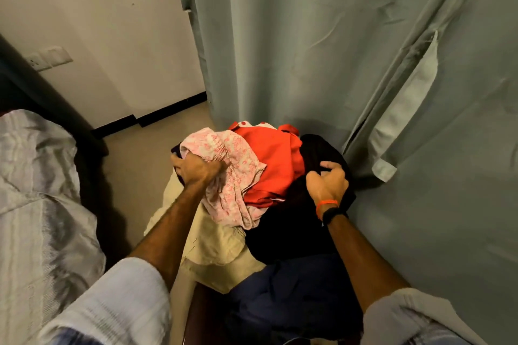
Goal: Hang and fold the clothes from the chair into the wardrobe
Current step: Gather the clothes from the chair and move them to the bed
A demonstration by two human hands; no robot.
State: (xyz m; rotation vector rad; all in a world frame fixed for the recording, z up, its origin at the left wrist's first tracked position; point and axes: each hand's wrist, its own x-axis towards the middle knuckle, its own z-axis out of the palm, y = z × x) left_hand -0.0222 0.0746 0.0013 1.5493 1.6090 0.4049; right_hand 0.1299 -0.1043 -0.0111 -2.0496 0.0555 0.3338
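A rumpled grey bedsheet (36,190) covers the bed at the left edge. The left grip (196,168) is curled into the pink floral garment (232,176), bunching its cloth atop the clothes pile. Beneath it lie a cream garment (213,249), a red garment (269,159), a black garment (286,232) and a navy one (294,288). The right grip (328,182) clutches black fabric at the pile's right edge, beside the grey curtain (336,50).

Grey-green curtain (322,36), cream wall (112,22) (socket), bed (36,190)
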